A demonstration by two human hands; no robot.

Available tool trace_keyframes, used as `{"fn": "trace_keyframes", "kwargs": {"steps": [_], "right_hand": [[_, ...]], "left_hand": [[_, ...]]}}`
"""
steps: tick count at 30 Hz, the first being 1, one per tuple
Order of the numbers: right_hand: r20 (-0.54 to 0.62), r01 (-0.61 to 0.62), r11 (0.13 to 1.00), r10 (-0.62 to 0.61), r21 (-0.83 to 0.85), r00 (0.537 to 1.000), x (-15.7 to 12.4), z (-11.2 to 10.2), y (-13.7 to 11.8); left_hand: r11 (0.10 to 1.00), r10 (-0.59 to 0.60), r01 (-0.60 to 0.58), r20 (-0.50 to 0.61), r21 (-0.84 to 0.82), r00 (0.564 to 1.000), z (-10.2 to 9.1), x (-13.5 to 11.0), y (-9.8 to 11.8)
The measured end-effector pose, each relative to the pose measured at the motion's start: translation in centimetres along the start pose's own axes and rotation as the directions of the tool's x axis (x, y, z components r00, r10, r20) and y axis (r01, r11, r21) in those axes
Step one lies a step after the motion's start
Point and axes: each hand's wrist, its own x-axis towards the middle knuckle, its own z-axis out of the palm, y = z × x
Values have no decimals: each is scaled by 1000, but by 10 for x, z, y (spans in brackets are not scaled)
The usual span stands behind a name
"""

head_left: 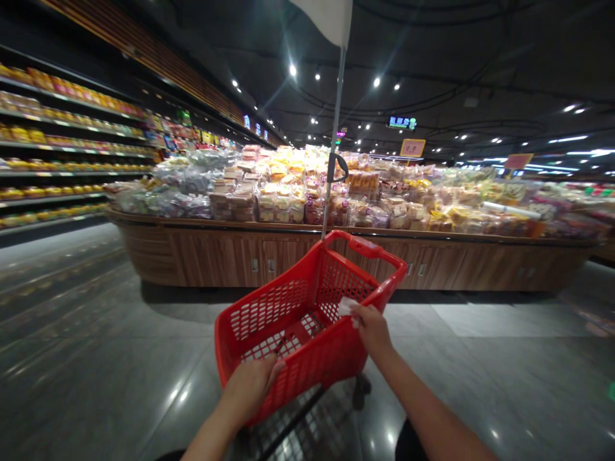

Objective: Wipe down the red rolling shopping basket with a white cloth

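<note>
Left fingers: the left hand (250, 387) has its fingers (271, 371) curled closed over the near rim of a red plastic shopping basket (331, 365), gripping it. A thin dark object (281, 344) lies just beside the fingertips, inside the basket; it is too small to tell what it is.
Right fingers: the right hand (372, 330) is closed on a white paper slip (346, 307), its fingers (359, 314) pinching the slip right at the basket's right-hand rim.
Basket: held between both hands, tilted in view, with a latticed red wall and nothing large inside; its far handle bar is raised.
Under the basket: a dark metal cart frame (288, 429) and a small caster (361, 388) – the basket sits on top of them.
Behind the basket: a thin metal pole (335, 141) rises from just past the far rim, with a black clip (331, 168) partway up and a white flag (329, 16) at the top.
Beyond the basket: a wood-sided display island (288, 256) piled with bagged bread and pastries (288, 192) – yellow price signs (412, 148) stand above it.
Left of the basket: long store shelves (48, 128) stocked with packaged baked goods, well apart from the hands.
Around the basket: polished grey floor tiles (96, 358).
</note>
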Motion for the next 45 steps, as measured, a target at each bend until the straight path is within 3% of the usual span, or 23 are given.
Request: {"fn": "trace_keyframes", "kwargs": {"steps": [3,6,11,15,21,25,27,29,31,33,37,41,45], "right_hand": [[-33,-71,992,68,-104,997,16,-19,14],[-8,-90,989,89,-119,996,12,-17,5],[115,58,998,-56,-12,992,-16,7,-35],[127,139,990,-138,0,982,-22,5,-48],[26,102,983,-100,-149,995,-9,-45,-20],[-167,-76,958,30,-276,985,1,-88,7],[-253,-127,949,52,-288,966,2,-99,17],[-259,-80,966,14,-246,966,-2,-100,21],[-229,9,985,-49,-170,972,-10,-91,18],[-207,78,992,-97,-96,974,-18,-77,9],[-160,182,983,-180,-2,971,-30,-52,-16],[-112,265,964,-262,17,959,-33,-42,-26],[-176,261,965,-256,5,951,-23,-59,-7]], "left_hand": [[1000,12,-12,14,-12,1000,-2,1,-4],[999,15,-13,27,-40,1000,-3,1,-11],[997,-4,8,45,-72,999,-7,-2,-26],[995,0,5,52,-97,999,-12,-10,-40],[994,-13,20,60,-109,998,-20,-24,-59],[993,-21,28,57,-115,998,-24,-30,-66],[994,-28,35,67,-108,997,-25,-32,-70],[993,-55,60,55,-100,997,-28,-33,-70],[992,-72,73,9,-103,997,-31,-31,-62],[992,-52,45,-56,-120,997,-36,-25,-41],[989,33,-63,-211,-136,977,-41,5,35],[991,68,-91,-220,-96,973,-34,41,102],[997,-26,11,-209,-71,978,-25,59,116]]}}
